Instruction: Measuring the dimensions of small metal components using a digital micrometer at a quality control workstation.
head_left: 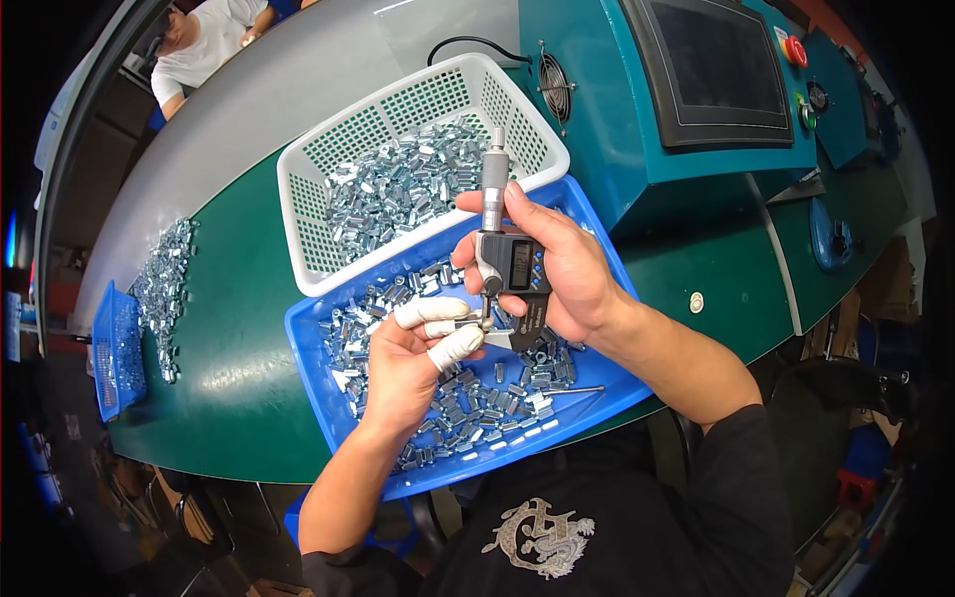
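My right hand (572,264) is wrapped round a digital micrometer (519,261), which stands upright with its thimble up and its small screen facing me. White finger cots cover fingertips of my left hand (398,373). Between those fingers is a small metal piece (469,320), held at the micrometer's jaws; my fingers partly hide it, so I cannot tell whether the jaws touch it. Both hands are above a blue basket (300,343) of loose, shiny hex metal pieces (463,413). A thin metal rod (577,390) lies among them on the right.
A white basket (290,214) full of similar pieces stands behind the blue one. More pieces lie in a pile (167,289) beside a small blue basket (121,373) at left. A teal machine with a screen (716,60) stands at right. Another person (204,50) is at far left.
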{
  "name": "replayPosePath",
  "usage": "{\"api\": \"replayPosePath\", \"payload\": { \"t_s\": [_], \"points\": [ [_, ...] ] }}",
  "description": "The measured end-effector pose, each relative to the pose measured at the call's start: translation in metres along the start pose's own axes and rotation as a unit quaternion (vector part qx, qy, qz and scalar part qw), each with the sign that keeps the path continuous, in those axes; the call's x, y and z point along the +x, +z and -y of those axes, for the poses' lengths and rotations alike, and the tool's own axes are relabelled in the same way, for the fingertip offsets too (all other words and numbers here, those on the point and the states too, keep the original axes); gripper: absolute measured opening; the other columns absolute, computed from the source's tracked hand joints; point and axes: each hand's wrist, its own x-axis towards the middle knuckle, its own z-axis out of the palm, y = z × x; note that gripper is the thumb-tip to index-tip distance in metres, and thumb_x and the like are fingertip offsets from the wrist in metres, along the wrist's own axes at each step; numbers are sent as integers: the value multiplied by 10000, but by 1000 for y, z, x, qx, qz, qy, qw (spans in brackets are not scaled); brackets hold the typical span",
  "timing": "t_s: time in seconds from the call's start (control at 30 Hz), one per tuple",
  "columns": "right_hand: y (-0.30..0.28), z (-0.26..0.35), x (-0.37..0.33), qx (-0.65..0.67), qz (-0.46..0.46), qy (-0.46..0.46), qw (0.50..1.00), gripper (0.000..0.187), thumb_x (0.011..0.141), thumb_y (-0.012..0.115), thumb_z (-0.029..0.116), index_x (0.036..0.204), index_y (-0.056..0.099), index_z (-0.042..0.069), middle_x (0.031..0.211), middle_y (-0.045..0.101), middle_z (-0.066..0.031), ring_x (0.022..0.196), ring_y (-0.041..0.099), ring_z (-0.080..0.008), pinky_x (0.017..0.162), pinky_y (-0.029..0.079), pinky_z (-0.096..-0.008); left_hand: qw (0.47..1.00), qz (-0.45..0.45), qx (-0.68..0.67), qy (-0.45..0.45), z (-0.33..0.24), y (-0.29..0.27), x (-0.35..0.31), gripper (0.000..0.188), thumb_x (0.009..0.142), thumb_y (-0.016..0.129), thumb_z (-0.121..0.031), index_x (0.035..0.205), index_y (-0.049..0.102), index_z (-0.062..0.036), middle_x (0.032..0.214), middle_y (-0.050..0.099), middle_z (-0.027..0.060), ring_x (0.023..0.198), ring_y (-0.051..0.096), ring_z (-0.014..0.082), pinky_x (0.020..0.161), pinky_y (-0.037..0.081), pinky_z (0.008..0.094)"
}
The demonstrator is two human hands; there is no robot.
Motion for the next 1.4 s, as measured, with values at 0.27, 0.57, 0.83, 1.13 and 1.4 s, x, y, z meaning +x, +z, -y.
{"api": "replayPosePath", "payload": {
  "t_s": [0.27,0.57,0.83,1.13,1.4],
  "points": [
    [-1,-2,1,-10,8,-1,1000,478,996,330,415,1250,432,23,897,629,-148,713,643,-157,408,434,-208,999,10,32,13,1,-4,-1,247,788,678,20,1021,597,8,937,668,143,888,665,212,696,583,312],
    [3,0,-1,-33,-19,-6,999,366,987,380,404,1076,466,59,868,631,-145,695,643,-159,391,426,-208,999,16,27,7,0,-3,0,258,773,692,48,1016,611,22,954,663,113,845,656,179,757,562,299],
    [1,1,1,-40,-23,-5,999,419,974,385,451,1088,475,58,862,634,-141,690,642,-153,395,428,-205,999,12,47,14,1,-2,1,248,796,675,10,1029,591,10,948,664,158,870,662,210,713,576,320],
    [2,0,0,-15,-20,10,1000,444,969,378,473,1113,463,62,860,631,-135,678,641,-143,384,426,-200,997,30,76,-5,-3,-7,1,214,841,663,-65,1036,621,12,910,668,108,807,661,186,725,554,304],
    [4,0,-3,-53,-39,10,998,399,975,410,425,1121,499,63,858,624,-107,684,636,-120,387,414,-189,992,14,123,18,0,-8,5,158,848,659,-101,977,634,-14,829,641,63,719,612,139,633,525,286]
  ]
}}
